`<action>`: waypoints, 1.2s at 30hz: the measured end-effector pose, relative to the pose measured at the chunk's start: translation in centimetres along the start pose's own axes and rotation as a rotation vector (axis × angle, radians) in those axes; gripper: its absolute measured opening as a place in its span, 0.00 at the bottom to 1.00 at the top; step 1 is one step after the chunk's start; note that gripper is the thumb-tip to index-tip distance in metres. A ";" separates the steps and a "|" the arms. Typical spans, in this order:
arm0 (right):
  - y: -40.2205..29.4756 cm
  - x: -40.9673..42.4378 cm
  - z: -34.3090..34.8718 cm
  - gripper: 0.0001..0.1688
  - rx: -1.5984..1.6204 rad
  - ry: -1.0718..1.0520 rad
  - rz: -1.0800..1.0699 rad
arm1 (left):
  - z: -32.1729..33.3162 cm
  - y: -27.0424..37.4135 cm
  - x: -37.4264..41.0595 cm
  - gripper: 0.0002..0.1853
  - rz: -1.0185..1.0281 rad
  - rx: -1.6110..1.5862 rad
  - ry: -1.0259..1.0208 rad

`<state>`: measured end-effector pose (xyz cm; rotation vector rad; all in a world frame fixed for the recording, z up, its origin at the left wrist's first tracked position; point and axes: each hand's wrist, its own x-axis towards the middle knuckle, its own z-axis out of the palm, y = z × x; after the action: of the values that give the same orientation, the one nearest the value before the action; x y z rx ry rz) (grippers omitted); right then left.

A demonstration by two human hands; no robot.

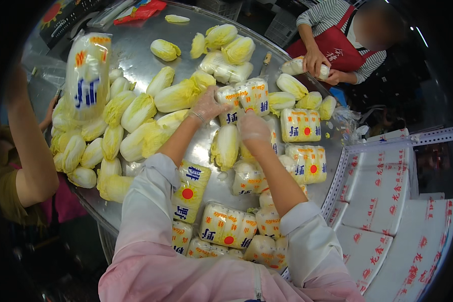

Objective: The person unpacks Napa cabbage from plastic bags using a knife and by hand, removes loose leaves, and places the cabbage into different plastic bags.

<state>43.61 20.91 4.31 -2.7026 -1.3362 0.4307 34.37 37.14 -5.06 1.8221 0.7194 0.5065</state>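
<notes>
Both my hands wear thin clear gloves over a metal table [196, 139]. My left hand [211, 105] grips the left side of a printed plastic bag of napa cabbages [253, 94]. At the bag's near edge is my right hand [253, 128], its fingers bent against the plastic; whether they pinch it cannot be told. Just below the bag lies a loose napa cabbage [225, 147]. Several more loose cabbages [139, 112] are heaped to the left. Filled bags [228, 224] lie near my body and to the right, some partly hidden by my right forearm.
A co-worker's arm [32, 139] reaches in at the left, by an upright filled bag [87, 75]. Across the table another person in a red apron [336, 45] handles a cabbage pack. A knife [265, 62] lies near the far edge. White printed boxes [381, 192] stand stacked at the right.
</notes>
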 end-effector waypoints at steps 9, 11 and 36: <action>3.7 -5.5 -2.3 0.14 -0.257 -0.194 -0.110 | 1.0 -0.7 1.1 0.31 -0.115 -0.021 -0.044; 5.8 -8.4 -3.2 0.14 -0.243 -0.237 -0.196 | 0.1 1.2 -0.1 0.27 -0.164 0.139 -0.121; 20.2 -20.9 -3.0 0.17 0.491 0.465 0.340 | -6.2 -3.4 13.7 0.55 0.047 -0.183 -0.094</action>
<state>47.85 -7.80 7.34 -2.3948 -0.5621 0.1129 39.53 51.61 -6.01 1.6826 0.5486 0.4974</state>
